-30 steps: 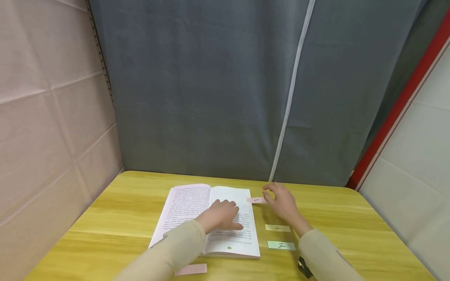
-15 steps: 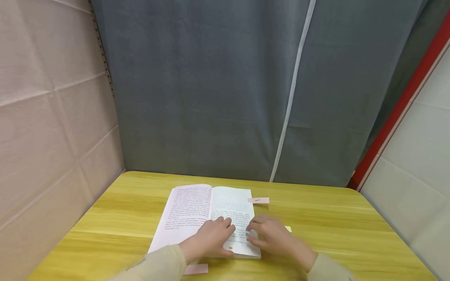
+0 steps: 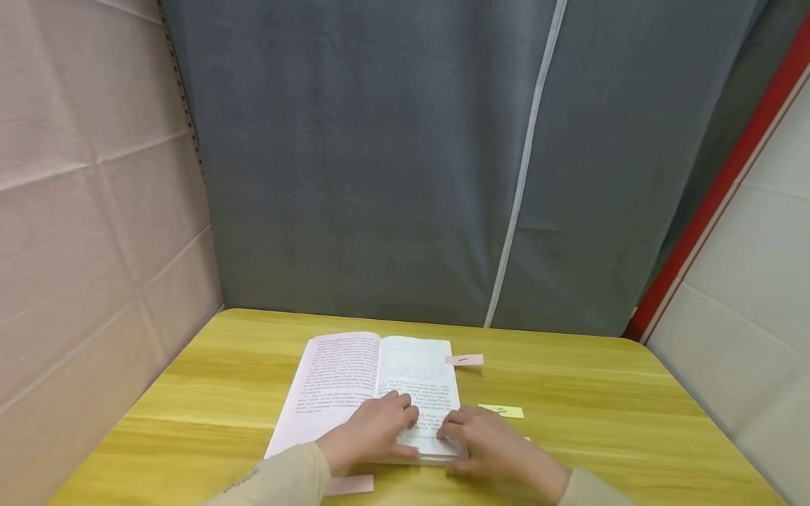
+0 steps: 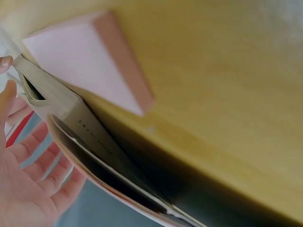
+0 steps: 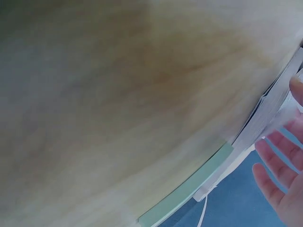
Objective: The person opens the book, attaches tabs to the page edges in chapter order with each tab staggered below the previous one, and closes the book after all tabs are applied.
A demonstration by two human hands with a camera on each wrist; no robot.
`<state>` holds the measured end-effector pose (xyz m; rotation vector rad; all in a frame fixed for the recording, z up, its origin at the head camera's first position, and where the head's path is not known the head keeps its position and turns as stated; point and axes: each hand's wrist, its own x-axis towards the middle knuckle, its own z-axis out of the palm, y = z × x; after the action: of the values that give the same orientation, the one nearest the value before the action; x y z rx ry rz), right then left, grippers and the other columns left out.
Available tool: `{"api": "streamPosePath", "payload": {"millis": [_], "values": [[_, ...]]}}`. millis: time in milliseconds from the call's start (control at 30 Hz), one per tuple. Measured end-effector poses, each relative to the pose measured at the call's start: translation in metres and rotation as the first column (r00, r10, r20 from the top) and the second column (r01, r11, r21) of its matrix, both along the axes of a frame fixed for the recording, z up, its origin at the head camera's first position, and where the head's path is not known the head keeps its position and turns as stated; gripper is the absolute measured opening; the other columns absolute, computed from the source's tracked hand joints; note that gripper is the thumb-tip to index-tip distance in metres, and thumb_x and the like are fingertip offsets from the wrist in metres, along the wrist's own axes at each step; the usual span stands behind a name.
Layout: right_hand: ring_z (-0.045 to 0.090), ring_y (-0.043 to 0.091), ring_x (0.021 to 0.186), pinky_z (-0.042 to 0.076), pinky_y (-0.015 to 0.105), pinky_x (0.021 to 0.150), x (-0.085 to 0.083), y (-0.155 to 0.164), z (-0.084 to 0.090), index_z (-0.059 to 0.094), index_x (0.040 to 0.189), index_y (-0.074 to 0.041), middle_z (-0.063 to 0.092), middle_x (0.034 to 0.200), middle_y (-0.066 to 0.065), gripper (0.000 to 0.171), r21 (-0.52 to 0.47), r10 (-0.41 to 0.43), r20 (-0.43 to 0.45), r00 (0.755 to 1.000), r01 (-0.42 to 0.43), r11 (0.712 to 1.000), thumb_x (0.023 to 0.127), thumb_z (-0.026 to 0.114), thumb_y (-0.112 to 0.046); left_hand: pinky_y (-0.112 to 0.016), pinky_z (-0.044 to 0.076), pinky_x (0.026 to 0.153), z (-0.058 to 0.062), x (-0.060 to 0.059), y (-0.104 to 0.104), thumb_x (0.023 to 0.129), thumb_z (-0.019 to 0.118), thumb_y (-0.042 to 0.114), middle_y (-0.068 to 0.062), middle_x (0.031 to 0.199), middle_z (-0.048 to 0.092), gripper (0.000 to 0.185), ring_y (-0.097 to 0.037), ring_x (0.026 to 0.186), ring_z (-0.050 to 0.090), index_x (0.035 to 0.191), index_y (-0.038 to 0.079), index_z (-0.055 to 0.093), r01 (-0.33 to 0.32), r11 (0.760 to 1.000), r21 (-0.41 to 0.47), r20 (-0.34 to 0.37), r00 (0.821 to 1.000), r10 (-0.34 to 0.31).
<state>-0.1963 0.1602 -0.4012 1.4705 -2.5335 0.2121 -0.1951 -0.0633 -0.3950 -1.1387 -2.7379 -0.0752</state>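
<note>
Yellow wood table [image 3: 601, 422] carries an open book [image 3: 354, 383] near its front edge. The left hand [image 3: 370, 432] lies flat across the book's lower pages, seemingly pinning them open, while the right hand [image 3: 484, 443], fingers relaxed, touches its lower right corner. Pink [image 3: 464, 360] and yellow [image 3: 501, 411] notes lie right of the book.

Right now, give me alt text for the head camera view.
Two hands, the left hand and the right hand, rest on the near right-hand page of an open book on a yellow wooden table. Pink and yellow sticky notes lie beside it.
</note>
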Motion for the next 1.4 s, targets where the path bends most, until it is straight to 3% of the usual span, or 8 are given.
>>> {"api": "streamPosePath", "payload": {"millis": [300, 467, 633, 800, 967, 1100, 1233, 1400], "values": [[0.051, 0.018, 0.101, 0.046, 0.035, 0.073, -0.001, 0.001, 0.003, 0.049, 0.122, -0.008, 0.051, 0.117, 0.003, 0.061, -0.150, -0.153, -0.140, 0.978, 0.132, 0.980, 0.071, 0.068, -0.036, -0.017, 0.027, 0.044, -0.001, 0.001, -0.002, 0.072, 0.060, 0.025, 0.011, 0.067, 0.041, 0.007, -0.005, 0.058, 0.039, 0.070, 0.020, 0.056, 0.092, 0.993, 0.068, -0.234, 0.969, -0.074], [0.047, 0.019, 0.107, 0.045, 0.037, 0.075, -0.002, 0.001, 0.006, 0.040, 0.131, -0.007, 0.045, 0.125, 0.007, 0.072, -0.271, -0.204, -0.170, 0.964, 0.154, 0.950, 0.069, 0.070, -0.029, -0.018, 0.025, 0.041, 0.003, 0.005, -0.004, 0.064, 0.059, 0.020, 0.011, 0.060, 0.035, 0.013, -0.007, 0.052, 0.036, 0.059, 0.019, 0.047, 0.049, 0.973, 0.224, -0.320, 0.947, 0.026], [0.048, 0.020, 0.105, 0.045, 0.037, 0.075, -0.002, 0.001, 0.007, 0.041, 0.130, -0.007, 0.046, 0.124, 0.006, 0.070, -0.295, -0.196, -0.182, 0.963, 0.137, 0.946, 0.070, 0.070, -0.028, -0.016, 0.026, 0.043, 0.008, 0.009, -0.015, 0.062, 0.058, 0.017, 0.014, 0.060, 0.031, 0.021, -0.005, 0.052, 0.033, 0.055, 0.021, 0.039, 0.021, 0.929, 0.370, -0.312, 0.944, 0.104], [0.049, 0.019, 0.101, 0.045, 0.037, 0.074, -0.001, -0.002, 0.008, 0.055, 0.116, -0.011, 0.050, 0.118, 0.006, 0.049, -0.244, -0.165, -0.158, 0.974, 0.124, 0.962, 0.072, 0.068, -0.029, -0.015, 0.029, 0.045, 0.012, 0.022, -0.033, 0.061, 0.059, 0.013, 0.016, 0.062, 0.036, 0.021, -0.002, 0.054, 0.035, 0.055, 0.023, 0.042, -0.053, 0.879, 0.474, -0.193, 0.968, 0.162], [0.050, 0.017, 0.094, 0.045, 0.035, 0.071, 0.005, -0.004, 0.007, 0.063, 0.103, -0.015, 0.054, 0.107, 0.002, 0.033, -0.122, -0.156, -0.081, 0.984, 0.145, 0.982, 0.075, 0.065, -0.032, -0.018, 0.035, 0.048, 0.015, 0.036, -0.052, 0.069, 0.059, 0.014, 0.018, 0.064, 0.044, 0.008, -0.002, 0.057, 0.042, 0.065, 0.020, 0.056, -0.257, 0.804, 0.537, 0.095, 0.965, 0.245], [0.050, 0.016, 0.090, 0.045, 0.033, 0.066, 0.009, -0.005, 0.007, 0.063, 0.100, -0.016, 0.055, 0.103, -0.001, 0.030, -0.032, -0.164, -0.015, 0.986, 0.163, 0.986, 0.077, 0.061, -0.035, -0.020, 0.040, 0.049, 0.015, 0.043, -0.067, 0.077, 0.056, 0.014, 0.014, 0.068, 0.053, 0.011, -0.003, 0.058, 0.048, 0.084, 0.012, 0.065, -0.382, 0.728, 0.569, 0.310, 0.920, 0.240], [0.049, 0.014, 0.089, 0.044, 0.031, 0.065, 0.011, -0.005, 0.007, 0.063, 0.100, -0.016, 0.054, 0.101, -0.003, 0.029, -0.007, -0.159, 0.020, 0.987, 0.159, 0.987, 0.078, 0.060, -0.036, -0.021, 0.038, 0.049, 0.015, 0.046, -0.082, 0.082, 0.054, 0.016, 0.006, 0.064, 0.052, 0.015, -0.009, 0.055, 0.045, 0.072, 0.010, 0.064, -0.514, 0.626, 0.586, 0.471, 0.845, 0.253], [0.049, 0.012, 0.086, 0.043, 0.029, 0.066, 0.010, -0.005, 0.007, 0.063, 0.101, -0.016, 0.054, 0.099, -0.005, 0.030, 0.016, -0.148, 0.039, 0.988, 0.148, 0.989, 0.080, 0.060, -0.037, -0.025, 0.032, 0.053, 0.015, 0.045, -0.100, 0.083, 0.055, 0.017, -0.001, 0.065, 0.051, 0.030, -0.012, 0.058, 0.040, 0.054, 0.011, 0.058, -0.651, 0.521, 0.553, 0.532, 0.757, 0.380]]}}
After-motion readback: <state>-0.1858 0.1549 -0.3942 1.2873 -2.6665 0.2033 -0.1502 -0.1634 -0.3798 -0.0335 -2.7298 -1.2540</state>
